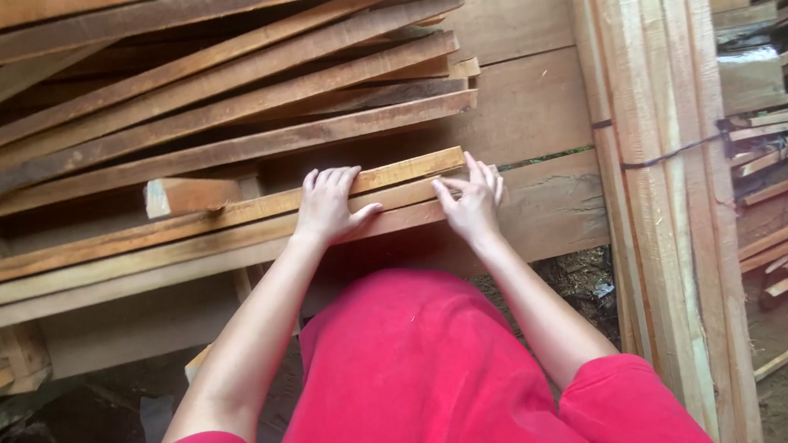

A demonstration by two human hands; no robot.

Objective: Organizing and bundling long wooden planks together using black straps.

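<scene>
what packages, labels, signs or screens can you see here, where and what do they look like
None in view: only bare wooden planks stacked across the frame, upright boards tied with dark cord on the right, and the left hand and right hand resting on a pale plank.

— What were the planks (220,151) made of?
— Rough-sawn wood, matt and reddish-brown; the slat (225,216) looked paler.
— And the red garment (406,380)?
— Soft, matt cloth.

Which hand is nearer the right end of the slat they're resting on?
Right. The right hand lies at the very end of the light wooden slat; the left hand rests flat on it, further from that end.
</scene>
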